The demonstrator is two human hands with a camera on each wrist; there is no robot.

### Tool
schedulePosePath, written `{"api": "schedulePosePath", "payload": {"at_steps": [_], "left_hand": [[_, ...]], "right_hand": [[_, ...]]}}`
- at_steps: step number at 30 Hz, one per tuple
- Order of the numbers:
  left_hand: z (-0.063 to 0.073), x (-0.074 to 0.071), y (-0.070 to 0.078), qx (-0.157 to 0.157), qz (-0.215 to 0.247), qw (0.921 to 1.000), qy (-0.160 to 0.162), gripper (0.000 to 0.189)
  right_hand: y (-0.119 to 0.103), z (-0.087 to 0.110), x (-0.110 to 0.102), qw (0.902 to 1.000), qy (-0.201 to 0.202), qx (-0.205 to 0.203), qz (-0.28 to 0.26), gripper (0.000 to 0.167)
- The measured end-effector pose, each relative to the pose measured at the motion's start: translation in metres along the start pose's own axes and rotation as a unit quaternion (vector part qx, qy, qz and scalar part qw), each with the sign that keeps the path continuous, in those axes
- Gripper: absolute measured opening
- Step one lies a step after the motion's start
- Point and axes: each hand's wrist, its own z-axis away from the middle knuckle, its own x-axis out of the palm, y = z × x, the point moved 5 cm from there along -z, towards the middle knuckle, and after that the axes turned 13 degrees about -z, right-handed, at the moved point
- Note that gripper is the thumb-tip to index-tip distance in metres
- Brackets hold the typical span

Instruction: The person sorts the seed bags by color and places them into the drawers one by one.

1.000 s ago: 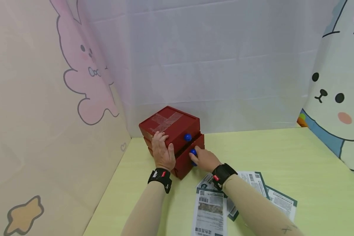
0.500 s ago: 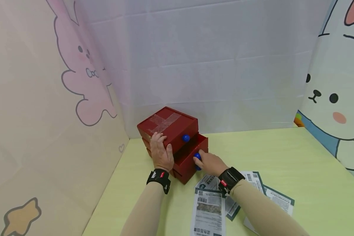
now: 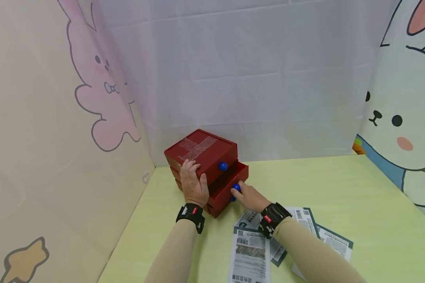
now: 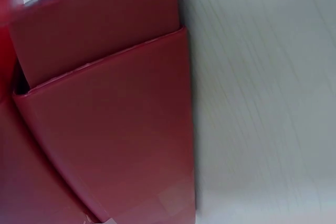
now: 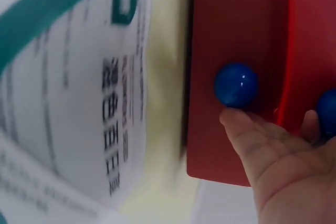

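A red drawer box (image 3: 212,153) with blue knobs stands turned at an angle near the back wall. Its top drawer is in, while a lower drawer (image 3: 230,182) sticks out, showing its dark inside. My left hand (image 3: 194,182) braces the box's near left side, fingers extended toward its top. My right hand (image 3: 251,196) pinches the upper of two lower drawer knobs (image 3: 236,187), its thumb across it. Another blue knob (image 5: 236,85) sits just below, with a fingertip of that hand right at its edge. In the left wrist view, the bottom drawer front (image 4: 100,30) stands out of its casing (image 4: 115,129).
Several printed paper sheets or packets (image 3: 251,255) lie overlapped on the pale yellow table (image 3: 340,184), partly beneath my right forearm. A white sheet wall (image 3: 255,98) rises behind the box. A cream wall (image 3: 56,177) with cartoon prints borders the left side.
My right hand has drawn the drawer outward, toward me and to the right, then eased back slightly. The bottom knob has shifted back a little. My left hand keeps its place on the box.
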Motion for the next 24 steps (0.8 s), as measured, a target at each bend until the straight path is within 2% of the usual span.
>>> {"api": "schedulePosePath", "payload": {"at_steps": [3, 5, 7, 10, 12, 14, 17, 19, 24], "left_hand": [[0.0, 0.0, 0.001, 0.0, 0.002, 1.0, 0.002, 0.035], [0.001, 0.001, 0.001, 0.001, 0.005, 1.0, 0.001, 0.035], [0.001, 0.003, 0.001, 0.002, 0.009, 1.0, -0.002, 0.035], [0.0, 0.004, 0.003, 0.005, 0.018, 0.9998, -0.004, 0.034], [0.0, 0.005, 0.004, 0.007, 0.021, 0.9997, -0.006, 0.034], [0.0, 0.006, 0.005, 0.009, 0.025, 0.9996, -0.007, 0.034], [0.0, 0.008, 0.005, 0.011, 0.026, 0.9996, -0.005, 0.034], [0.0, 0.008, 0.005, 0.011, 0.025, 0.9996, -0.004, 0.034], [-0.001, 0.01, 0.005, 0.016, 0.023, 0.9996, -0.006, 0.034]], "right_hand": [[0.005, -0.003, 0.002, 0.9982, 0.008, 0.005, -0.059, 0.027], [0.009, -0.004, 0.004, 0.9928, 0.015, 0.021, -0.117, 0.03], [0.014, -0.006, 0.006, 0.9815, 0.021, 0.038, -0.186, 0.033], [0.018, -0.007, 0.009, 0.9574, 0.03, 0.048, -0.283, 0.038], [0.019, -0.008, 0.009, 0.9448, 0.04, 0.051, -0.321, 0.041], [0.019, -0.009, 0.01, 0.9368, 0.048, 0.048, -0.343, 0.043], [0.019, -0.009, 0.01, 0.9316, 0.057, 0.051, -0.355, 0.044], [0.019, -0.008, 0.009, 0.9326, 0.063, 0.052, -0.352, 0.043], [0.014, -0.002, 0.003, 0.9548, 0.096, 0.06, -0.275, 0.032]]}}
